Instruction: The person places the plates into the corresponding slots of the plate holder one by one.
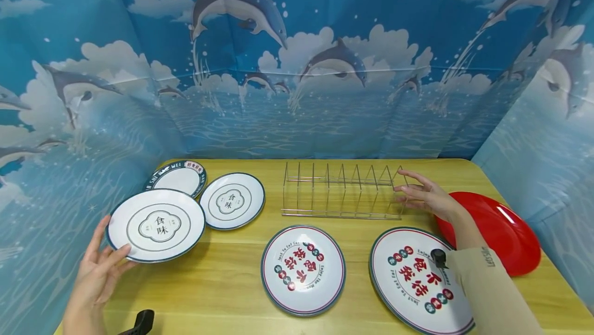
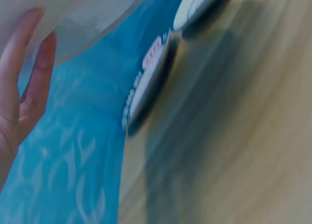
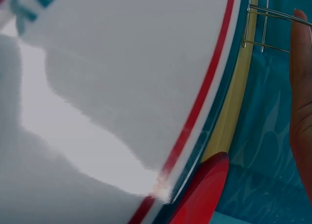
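My left hand (image 1: 99, 268) grips a white plate (image 1: 156, 227) with a dark blue rim at its near left edge, thumb on top and fingers beneath. The plate is raised above the table, and its pale underside (image 2: 97, 21) shows in the left wrist view beside my left fingers (image 2: 41, 72). At the right end of a metal wire dish rack (image 1: 341, 215), my right hand (image 1: 429, 198) holds the end wires between thumb and fingers. Only part of that hand (image 3: 302, 97) appears in the right wrist view, by the rack's wires (image 3: 273, 11).
Behind the raised plate lie a green-lettered plate (image 1: 178, 178) and a smaller blue-rimmed plate (image 1: 234, 201). Two red-lettered plates, a smaller one (image 1: 301, 294) and a larger one (image 1: 399, 288), lie nearer. A red oval plate (image 1: 501, 237) sits right. A dolphin-print curtain (image 1: 297, 118) encloses the wooden table.
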Demonstrator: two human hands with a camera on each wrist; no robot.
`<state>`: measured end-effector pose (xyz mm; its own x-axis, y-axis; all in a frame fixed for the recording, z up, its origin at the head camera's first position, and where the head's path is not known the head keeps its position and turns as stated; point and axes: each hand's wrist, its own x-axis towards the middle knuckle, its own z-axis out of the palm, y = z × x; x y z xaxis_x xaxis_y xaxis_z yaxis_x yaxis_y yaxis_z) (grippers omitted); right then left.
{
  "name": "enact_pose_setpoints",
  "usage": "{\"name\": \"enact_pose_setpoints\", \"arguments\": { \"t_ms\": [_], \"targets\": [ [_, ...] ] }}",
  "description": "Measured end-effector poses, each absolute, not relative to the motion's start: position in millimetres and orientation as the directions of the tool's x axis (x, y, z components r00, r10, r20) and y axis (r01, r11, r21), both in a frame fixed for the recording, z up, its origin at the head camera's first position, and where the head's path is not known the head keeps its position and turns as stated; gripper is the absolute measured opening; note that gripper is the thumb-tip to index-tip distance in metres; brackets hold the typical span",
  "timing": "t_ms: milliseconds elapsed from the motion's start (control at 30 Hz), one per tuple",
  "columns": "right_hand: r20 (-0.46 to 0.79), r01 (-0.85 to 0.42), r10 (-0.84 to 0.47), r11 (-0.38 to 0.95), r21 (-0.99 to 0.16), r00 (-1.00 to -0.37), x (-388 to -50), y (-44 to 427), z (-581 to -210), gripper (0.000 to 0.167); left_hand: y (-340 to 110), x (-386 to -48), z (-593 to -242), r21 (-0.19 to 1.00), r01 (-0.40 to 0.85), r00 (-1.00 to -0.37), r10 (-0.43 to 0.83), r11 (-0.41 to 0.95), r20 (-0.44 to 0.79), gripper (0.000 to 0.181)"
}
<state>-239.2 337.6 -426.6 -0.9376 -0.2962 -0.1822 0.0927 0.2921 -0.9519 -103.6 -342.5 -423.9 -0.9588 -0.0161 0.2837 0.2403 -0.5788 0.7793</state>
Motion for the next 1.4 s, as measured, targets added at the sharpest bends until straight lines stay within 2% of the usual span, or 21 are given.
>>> {"name": "enact_pose_setpoints", "arguments": {
  "t_ms": [200, 600, 800, 1133, 1400],
  "targets": [
    [-0.190, 0.101, -0.293, 0.293, -0.951, -0.937, -240, 339, -427, 0.064, -302, -125, -397, 0.854, 0.239, -0.958, 0.030, -0.462, 0.284, 0.075],
    [-0.201, 0.114, -0.291, 0.291, -0.950, -0.935, -238, 338, -426, 0.064, -201, -175, -366, 0.915, 0.140, -0.978, 0.091, -0.378, 0.188, 0.082],
    [-0.198, 0.110, -0.297, 0.289, -0.951, -0.934, -238, 337, -424, 0.065, -154, -195, -351, 0.928, 0.130, -0.966, 0.167, -0.349, 0.198, 0.085],
    [-0.194, 0.106, -0.305, 0.283, -0.953, -0.932, -239, 337, -425, 0.064, -73, -225, -349, 0.944, 0.119, -0.935, 0.286, -0.309, 0.211, 0.083],
    [-0.203, 0.112, -0.303, 0.292, -0.950, -0.931, -240, 339, -426, 0.064, -14, -234, -349, 0.958, 0.135, -0.907, 0.357, -0.253, 0.222, 0.080]
  ]
}}
